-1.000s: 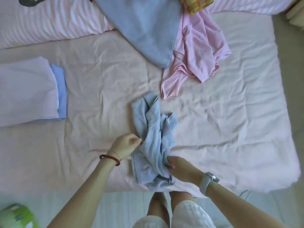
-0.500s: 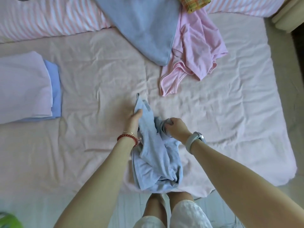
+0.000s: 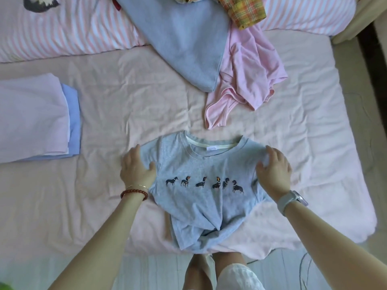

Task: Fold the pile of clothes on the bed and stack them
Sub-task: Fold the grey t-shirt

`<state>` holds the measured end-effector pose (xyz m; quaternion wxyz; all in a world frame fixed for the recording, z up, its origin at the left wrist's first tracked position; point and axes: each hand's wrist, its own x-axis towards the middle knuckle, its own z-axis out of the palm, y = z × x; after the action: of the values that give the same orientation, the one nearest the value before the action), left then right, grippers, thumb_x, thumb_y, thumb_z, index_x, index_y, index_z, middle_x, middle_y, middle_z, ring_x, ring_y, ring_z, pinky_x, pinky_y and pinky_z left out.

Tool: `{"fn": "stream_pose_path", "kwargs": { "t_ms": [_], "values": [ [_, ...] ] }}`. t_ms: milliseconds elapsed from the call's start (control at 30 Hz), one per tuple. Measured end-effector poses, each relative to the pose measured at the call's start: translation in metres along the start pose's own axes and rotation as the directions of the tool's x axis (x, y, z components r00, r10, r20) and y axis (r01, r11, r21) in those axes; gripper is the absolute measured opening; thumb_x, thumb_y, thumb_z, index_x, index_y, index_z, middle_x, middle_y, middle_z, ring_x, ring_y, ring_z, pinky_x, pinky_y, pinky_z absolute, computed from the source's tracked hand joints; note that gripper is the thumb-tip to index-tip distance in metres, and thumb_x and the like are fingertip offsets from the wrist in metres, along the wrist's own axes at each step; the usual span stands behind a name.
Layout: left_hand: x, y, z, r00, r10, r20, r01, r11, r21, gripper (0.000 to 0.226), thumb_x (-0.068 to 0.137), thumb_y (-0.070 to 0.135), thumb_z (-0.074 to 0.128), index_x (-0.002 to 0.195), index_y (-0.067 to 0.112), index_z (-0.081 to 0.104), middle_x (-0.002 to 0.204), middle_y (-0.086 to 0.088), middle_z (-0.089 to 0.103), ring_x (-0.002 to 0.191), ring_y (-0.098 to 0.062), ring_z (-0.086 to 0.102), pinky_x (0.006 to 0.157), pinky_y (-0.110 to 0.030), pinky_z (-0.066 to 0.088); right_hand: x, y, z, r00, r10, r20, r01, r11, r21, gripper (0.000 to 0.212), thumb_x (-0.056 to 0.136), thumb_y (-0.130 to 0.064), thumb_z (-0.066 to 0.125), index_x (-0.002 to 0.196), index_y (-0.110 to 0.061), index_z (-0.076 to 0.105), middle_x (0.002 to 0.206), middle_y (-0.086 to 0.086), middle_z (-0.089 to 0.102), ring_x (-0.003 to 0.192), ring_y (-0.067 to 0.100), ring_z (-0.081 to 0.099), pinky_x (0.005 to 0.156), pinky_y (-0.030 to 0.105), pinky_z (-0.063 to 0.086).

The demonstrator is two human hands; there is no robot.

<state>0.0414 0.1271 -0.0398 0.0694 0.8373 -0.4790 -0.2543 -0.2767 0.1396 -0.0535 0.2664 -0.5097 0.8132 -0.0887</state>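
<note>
At the far left of the frame, a stack [image 3: 35,120] of folded clothes, pale lilac over blue, rests on the bed [image 3: 125,105], so part of the job looks done. The step in hand seems to be spreading one garment flat before folding it.

Left of centre, the left hand [image 3: 137,168] lies with fingers extended on the left sleeve of a grey T-shirt [image 3: 201,185]; it presses the cloth and does not curl round it. The T-shirt sits in the lower centre of the frame, front up, with a row of small dogs printed across the chest and the collar pointing toward the top of the frame. Its hem is bunched and twisted at the near edge of the bed. On the right sleeve the right hand [image 3: 274,170] also rests fairly flat, fingers spread; whether its fingertips pinch the sleeve edge I cannot tell.

The next move probably calls for smoothing out that twisted hem, then bringing the sleeves and sides inward.

The surface is a wrinkled pale pink sheet, soft enough that folds may drag creases with them. Across the top runs a pink-striped pillow [image 3: 62,28]. In the upper centre and upper right wait the unfolded clothes: a blue-grey garment [image 3: 178,38], a plaid one [image 3: 245,11] and a pink top [image 3: 247,76]. A pale floor [image 3: 146,273] shows at the bottom.
</note>
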Motion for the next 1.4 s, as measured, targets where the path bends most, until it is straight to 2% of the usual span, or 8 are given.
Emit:
{"fn": "stream_pose_path", "kwargs": {
  "t_ms": [133, 267, 367, 433, 700, 967, 1233, 1400],
  "values": [
    [0.041, 0.024, 0.016, 0.94, 0.126, 0.316, -0.195, 0.961, 0.197, 0.071, 0.094, 0.037, 0.046, 0.149, 0.02, 0.004, 0.157, 0.0, 0.003, 0.144, -0.025, 0.0, 0.115, -0.042, 0.013, 0.034, -0.018, 0.011, 0.989, 0.031, 0.145, -0.024, 0.998, -0.05, 0.058, 0.092, -0.028, 0.049, 0.144, -0.012, 0.028, 0.144, 0.011, 0.037, 0.134, 0.028, 0.029, 0.108, 0.043, 0.023],
    [0.067, 0.041, 0.036, 0.891, 0.088, 0.446, -0.233, 0.93, 0.283, 0.065, 0.093, 0.047, 0.041, 0.147, 0.024, 0.011, 0.151, -0.006, 0.026, 0.138, -0.028, 0.022, 0.109, -0.047, 0.024, 0.052, -0.02, 0.012, 0.97, 0.09, 0.227, -0.071, 0.993, -0.091, 0.037, 0.094, -0.033, 0.043, 0.126, -0.015, 0.049, 0.126, 0.011, 0.051, 0.118, 0.03, 0.043, 0.096, 0.041, 0.033],
    [0.062, 0.046, 0.039, 0.912, 0.185, 0.365, -0.256, 0.954, 0.158, 0.026, 0.095, 0.038, 0.042, 0.102, 0.017, 0.055, 0.097, -0.007, 0.061, 0.091, -0.027, 0.054, 0.072, -0.032, 0.039, 0.043, -0.013, 0.003, 0.984, 0.017, 0.175, -0.035, 0.995, 0.097, 0.018, 0.096, -0.026, 0.041, 0.095, -0.013, 0.053, 0.1, 0.012, 0.059, 0.088, 0.031, 0.055, 0.076, 0.038, 0.042],
    [0.045, 0.045, 0.032, 0.931, 0.246, 0.269, -0.261, 0.965, 0.02, 0.03, 0.096, 0.03, 0.043, 0.069, 0.017, 0.042, 0.065, 0.001, 0.046, 0.071, -0.026, 0.049, 0.058, -0.031, 0.031, 0.026, -0.008, -0.007, 0.996, -0.016, 0.087, 0.001, 0.984, 0.176, 0.018, 0.097, -0.021, 0.04, 0.087, -0.011, 0.051, 0.088, 0.009, 0.058, 0.077, 0.029, 0.054, 0.066, 0.037, 0.041],
    [-0.05, 0.027, -0.031, 0.938, 0.346, -0.024, -0.34, 0.904, -0.259, 0.022, 0.095, 0.024, 0.048, 0.097, 0.005, 0.057, 0.076, -0.008, 0.058, 0.074, -0.032, 0.055, 0.067, -0.034, 0.04, -0.064, 0.0, -0.053, 0.951, -0.146, -0.272, 0.2, 0.962, 0.184, 0.025, 0.094, -0.024, 0.04, 0.094, -0.013, 0.062, 0.089, 0.003, 0.065, 0.08, 0.027, 0.059, 0.064, 0.031, 0.038],
    [-0.149, 0.024, -0.156, 0.764, 0.524, -0.376, -0.639, 0.692, -0.334, 0.04, 0.081, 0.046, 0.041, 0.085, 0.012, 0.062, 0.068, -0.004, 0.059, 0.063, -0.015, 0.048, 0.059, -0.026, 0.035, -0.178, -0.04, -0.133, 0.716, -0.238, -0.657, 0.379, 0.922, 0.079, 0.031, 0.088, -0.021, 0.038, 0.09, -0.007, 0.065, 0.077, 0.007, 0.066, 0.073, 0.029, 0.051, 0.065, 0.03, 0.017],
    [-0.236, 0.019, -0.245, 0.476, 0.473, -0.742, -0.831, 0.517, -0.204, 0.038, 0.085, 0.03, 0.051, 0.076, -0.004, 0.066, 0.061, -0.01, 0.057, 0.061, -0.016, 0.044, 0.056, -0.018, 0.031, -0.263, -0.067, -0.219, 0.35, -0.284, -0.893, 0.578, 0.815, -0.032, 0.022, 0.087, -0.012, 0.039, 0.075, -0.006, 0.058, 0.067, 0.003, 0.054, 0.071, 0.017, 0.038, 0.071, 0.027, 0.016],
    [-0.254, 0.023, -0.266, 0.323, 0.445, -0.835, -0.88, 0.467, -0.092, 0.033, 0.087, 0.02, 0.053, 0.062, -0.002, 0.058, 0.058, 0.001, 0.038, 0.058, -0.004, 0.038, 0.058, -0.004, 0.03, -0.273, -0.08, -0.25, 0.226, -0.301, -0.927, 0.617, 0.78, -0.103, 0.018, 0.088, -0.01, 0.039, 0.076, -0.009, 0.053, 0.064, 0.004, 0.048, 0.07, 0.018, 0.036, 0.07, 0.028, 0.017]
  ]
}}
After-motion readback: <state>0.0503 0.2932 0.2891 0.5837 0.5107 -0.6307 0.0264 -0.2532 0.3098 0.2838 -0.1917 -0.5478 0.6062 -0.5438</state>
